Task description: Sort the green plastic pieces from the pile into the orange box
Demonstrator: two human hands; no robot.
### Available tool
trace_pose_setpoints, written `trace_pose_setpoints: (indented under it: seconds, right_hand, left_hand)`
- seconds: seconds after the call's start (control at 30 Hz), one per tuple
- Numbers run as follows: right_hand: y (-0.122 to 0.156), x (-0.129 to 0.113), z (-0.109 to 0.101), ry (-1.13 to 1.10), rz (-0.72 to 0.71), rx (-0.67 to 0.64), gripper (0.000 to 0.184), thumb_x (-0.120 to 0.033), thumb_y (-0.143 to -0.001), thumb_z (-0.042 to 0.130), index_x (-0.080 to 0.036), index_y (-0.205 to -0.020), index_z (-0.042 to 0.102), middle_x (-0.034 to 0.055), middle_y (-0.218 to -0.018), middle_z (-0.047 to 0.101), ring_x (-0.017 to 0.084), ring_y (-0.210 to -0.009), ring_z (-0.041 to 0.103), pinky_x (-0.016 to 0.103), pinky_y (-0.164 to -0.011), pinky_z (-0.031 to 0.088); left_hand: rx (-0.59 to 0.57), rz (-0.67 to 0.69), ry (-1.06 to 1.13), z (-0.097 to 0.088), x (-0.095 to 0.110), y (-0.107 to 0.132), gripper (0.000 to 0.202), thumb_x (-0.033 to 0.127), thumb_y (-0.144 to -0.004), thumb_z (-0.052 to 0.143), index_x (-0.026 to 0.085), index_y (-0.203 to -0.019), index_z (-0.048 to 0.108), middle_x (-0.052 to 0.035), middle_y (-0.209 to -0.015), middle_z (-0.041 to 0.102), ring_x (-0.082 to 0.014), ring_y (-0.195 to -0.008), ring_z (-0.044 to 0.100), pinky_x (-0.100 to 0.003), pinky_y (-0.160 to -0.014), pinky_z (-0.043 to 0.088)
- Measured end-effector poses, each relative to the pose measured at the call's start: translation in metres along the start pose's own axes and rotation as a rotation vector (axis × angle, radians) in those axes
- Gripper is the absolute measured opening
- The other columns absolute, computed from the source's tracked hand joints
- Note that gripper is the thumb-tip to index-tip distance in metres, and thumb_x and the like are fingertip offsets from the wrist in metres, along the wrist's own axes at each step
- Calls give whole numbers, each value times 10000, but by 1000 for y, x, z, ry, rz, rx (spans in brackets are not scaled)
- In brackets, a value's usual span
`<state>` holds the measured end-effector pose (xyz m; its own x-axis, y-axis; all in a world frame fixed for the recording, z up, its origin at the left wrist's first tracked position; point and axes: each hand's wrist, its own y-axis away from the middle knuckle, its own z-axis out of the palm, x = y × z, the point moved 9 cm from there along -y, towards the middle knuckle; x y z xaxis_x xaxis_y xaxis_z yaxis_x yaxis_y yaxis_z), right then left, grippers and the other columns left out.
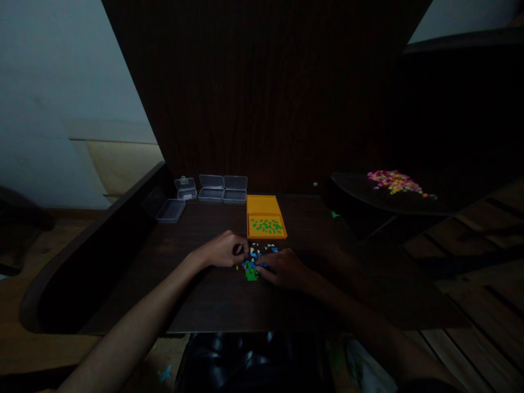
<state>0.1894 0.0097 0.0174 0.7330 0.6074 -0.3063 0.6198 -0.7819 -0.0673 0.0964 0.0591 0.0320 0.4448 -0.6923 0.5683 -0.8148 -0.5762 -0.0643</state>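
A small heap of tiny coloured beads (256,257), blue, white, green and yellow, lies on the dark wooden table (213,297). My left hand (223,249) rests at the heap's left edge, fingers curled together in a pinch over the beads. My right hand (284,267) lies at the heap's right edge, fingers bent down onto the blue and green pieces. What either pinch holds is too small to make out. Just behind the heap stands an open orange box (265,217) with green beads in its front half.
Several clear plastic boxes (223,188) sit open at the back left of the table. A dark tray (360,191) with a pile of pink and yellow beads (393,181) stands at the right. A dark wooden panel rises behind.
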Motion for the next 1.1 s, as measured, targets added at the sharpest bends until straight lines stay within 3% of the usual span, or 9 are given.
trace_pose_setpoints:
  seconds: [0.27, 0.47, 0.67, 1.1]
  right_hand:
    - [-1, -5, 3, 12, -37, -17, 195, -291, -938, 524, -221, -998, 696, 24, -925, 762, 164, -820, 693, 239, -675, 396]
    - [0, -4, 3, 4, -23, 57, 211, -329, -940, 532, -222, -1035, 687, 28, -904, 761, 171, -802, 697, 251, -669, 400]
    - [-2, 2, 5, 3, 47, 145, 221, -366, -931, 560, -208, -1034, 674, 40, -899, 756, 176, -800, 699, 253, -674, 415]
    - [-2, -5, 4, 8, -18, 144, 310, -329, -960, 496, -253, -1216, 653, 47, -965, 765, 169, -803, 707, 244, -679, 438]
  left_hand:
    - [11, 4, -26, -1, -4, 1, 114, 126, -753, 590, 150, -807, 689, 25, -619, 595, -80, -540, 515, -179, -542, 344]
    - [17, 0, -16, -3, -1, 1, 119, 108, -738, 595, 148, -807, 683, 33, -593, 585, -78, -521, 510, -177, -523, 330]
    - [15, -37, 6, -3, -2, 0, 102, 186, -815, 595, 151, -833, 689, 28, -596, 591, -78, -520, 514, -177, -517, 326]
    - [23, 3, 2, -3, 2, 1, 108, 139, -780, 604, 149, -835, 697, 35, -589, 580, -75, -518, 513, -171, -524, 336]
